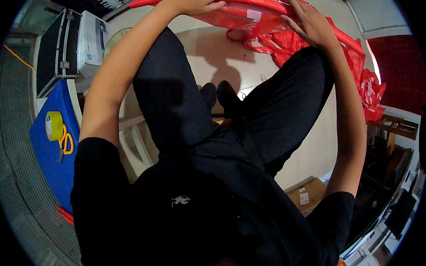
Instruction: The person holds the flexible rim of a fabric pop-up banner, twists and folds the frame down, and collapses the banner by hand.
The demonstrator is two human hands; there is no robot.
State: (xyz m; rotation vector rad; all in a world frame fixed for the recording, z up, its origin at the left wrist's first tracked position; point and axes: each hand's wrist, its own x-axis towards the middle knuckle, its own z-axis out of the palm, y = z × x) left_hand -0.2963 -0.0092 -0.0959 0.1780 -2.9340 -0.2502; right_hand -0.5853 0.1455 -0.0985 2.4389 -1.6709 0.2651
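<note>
A long red plastic roll (pixel 254 1) stretches in an arc across the top of the view, beyond my knees. My left hand (pixel 197 0) lies over its left part, with the thumb pointing right; the fingertips are partly cut off by the frame's top edge. Toward the right, my right hand (pixel 312 24) grips the roll from above, fingers across it and thumb below. Clear film with a white label (pixel 254 14) hangs along the roll between the hands. Crumpled red plastic (pixel 283 45) with pale print spreads below and right of it.
On a blue surface (pixel 55 150) at left lie yellow-green tape (pixel 54 126) and yellow-handled scissors (pixel 68 143). Behind them stand a white printer box (pixel 91 39) and a black case (pixel 55 50). A cardboard box (pixel 308 194) is at lower right, near wooden furniture (pixel 396 126).
</note>
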